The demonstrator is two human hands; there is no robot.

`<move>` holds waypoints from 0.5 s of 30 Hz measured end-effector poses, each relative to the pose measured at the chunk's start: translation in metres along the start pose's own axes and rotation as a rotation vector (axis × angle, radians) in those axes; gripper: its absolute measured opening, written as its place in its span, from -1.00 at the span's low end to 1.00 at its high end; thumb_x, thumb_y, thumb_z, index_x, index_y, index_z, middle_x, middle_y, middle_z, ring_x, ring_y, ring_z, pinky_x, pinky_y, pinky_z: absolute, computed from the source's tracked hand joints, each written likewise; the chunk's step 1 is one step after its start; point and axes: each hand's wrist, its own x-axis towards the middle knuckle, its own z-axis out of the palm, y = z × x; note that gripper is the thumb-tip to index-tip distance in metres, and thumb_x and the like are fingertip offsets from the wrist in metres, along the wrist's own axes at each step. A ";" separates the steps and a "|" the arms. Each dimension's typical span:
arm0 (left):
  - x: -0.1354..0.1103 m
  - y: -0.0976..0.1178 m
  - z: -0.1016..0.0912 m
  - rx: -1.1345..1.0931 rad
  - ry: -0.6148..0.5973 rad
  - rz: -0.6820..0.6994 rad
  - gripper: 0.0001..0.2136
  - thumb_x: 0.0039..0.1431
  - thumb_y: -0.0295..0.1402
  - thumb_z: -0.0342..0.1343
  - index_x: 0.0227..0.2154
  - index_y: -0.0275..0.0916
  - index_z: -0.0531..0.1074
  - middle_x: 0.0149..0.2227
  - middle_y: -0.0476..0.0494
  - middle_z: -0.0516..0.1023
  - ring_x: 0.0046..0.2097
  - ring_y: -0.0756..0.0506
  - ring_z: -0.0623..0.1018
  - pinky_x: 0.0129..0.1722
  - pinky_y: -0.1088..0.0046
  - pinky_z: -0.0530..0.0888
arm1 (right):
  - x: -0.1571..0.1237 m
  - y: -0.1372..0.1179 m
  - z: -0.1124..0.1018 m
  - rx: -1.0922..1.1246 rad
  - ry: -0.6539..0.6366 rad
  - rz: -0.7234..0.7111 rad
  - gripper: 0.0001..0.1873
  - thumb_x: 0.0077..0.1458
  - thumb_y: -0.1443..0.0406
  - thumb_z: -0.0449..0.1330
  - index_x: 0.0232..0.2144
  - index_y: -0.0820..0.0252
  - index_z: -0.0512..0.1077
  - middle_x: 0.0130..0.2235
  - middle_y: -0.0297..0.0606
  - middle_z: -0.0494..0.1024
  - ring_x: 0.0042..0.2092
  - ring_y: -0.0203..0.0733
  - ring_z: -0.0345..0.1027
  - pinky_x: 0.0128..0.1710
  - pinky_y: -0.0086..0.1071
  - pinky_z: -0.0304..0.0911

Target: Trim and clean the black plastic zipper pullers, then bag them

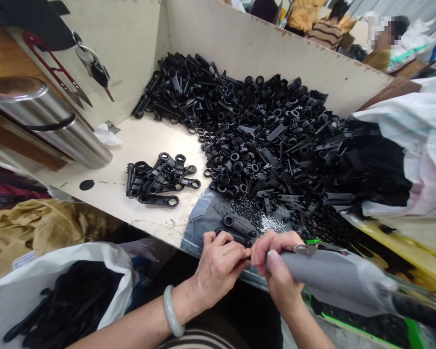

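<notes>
My right hand (279, 271) is wrapped around the front of a grey power screwdriver (327, 276), whose body runs off to the right into a black cable or hose. My left hand (220, 261), with a pale bangle on its wrist, is closed, and its fingertips meet the right hand's fingers at the table's front edge. Whatever those left fingers pinch is hidden. Just beyond both hands, black crank-like plastic arms (240, 227) lie on a denim cloth (199, 218). Small silver screws (272, 224) and tiny black pieces (247, 208) are heaped beside them.
A big pile of black plastic parts (261, 131) covers the back and right. Several black arms (160, 179) lie stacked at left. Around stand a steel thermos (54, 121), red-handled snips (54, 68), a white sack (94, 261) of black parts and a board wall (254, 39). Other people sit behind it.
</notes>
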 end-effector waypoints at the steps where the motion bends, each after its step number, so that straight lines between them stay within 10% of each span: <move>1: 0.000 0.001 0.000 -0.002 -0.002 0.002 -0.85 0.40 -0.37 0.13 -0.32 -0.14 0.52 -0.31 0.07 0.70 -0.22 -0.09 0.49 -0.16 0.17 0.14 | -0.001 0.001 0.000 0.006 -0.003 0.006 -0.83 0.25 0.34 0.16 -0.37 0.04 0.25 -0.51 -0.49 0.44 -0.57 -0.30 0.16 -0.54 -0.37 0.10; 8: 0.004 0.003 -0.002 0.052 0.010 0.061 -0.90 0.36 -0.40 0.16 -0.31 -0.15 0.52 -0.32 0.04 0.68 -0.27 -0.10 0.47 -0.18 0.20 0.14 | 0.006 -0.015 -0.006 0.073 -0.075 0.005 -0.84 0.21 0.25 0.22 -0.36 0.06 0.28 -0.51 -0.47 0.41 -0.51 -0.27 0.26 -0.50 -0.37 0.20; 15: -0.004 -0.003 -0.007 0.117 -0.006 0.164 -0.66 0.31 -0.45 0.18 0.12 -0.15 0.40 0.00 -0.12 0.64 -0.02 -0.18 0.52 0.02 0.19 0.24 | -0.016 -0.080 -0.060 0.094 0.216 -0.068 -0.89 0.19 0.20 0.26 -0.29 0.05 0.40 -0.55 -0.42 0.42 -0.53 -0.27 0.30 -0.48 -0.37 0.30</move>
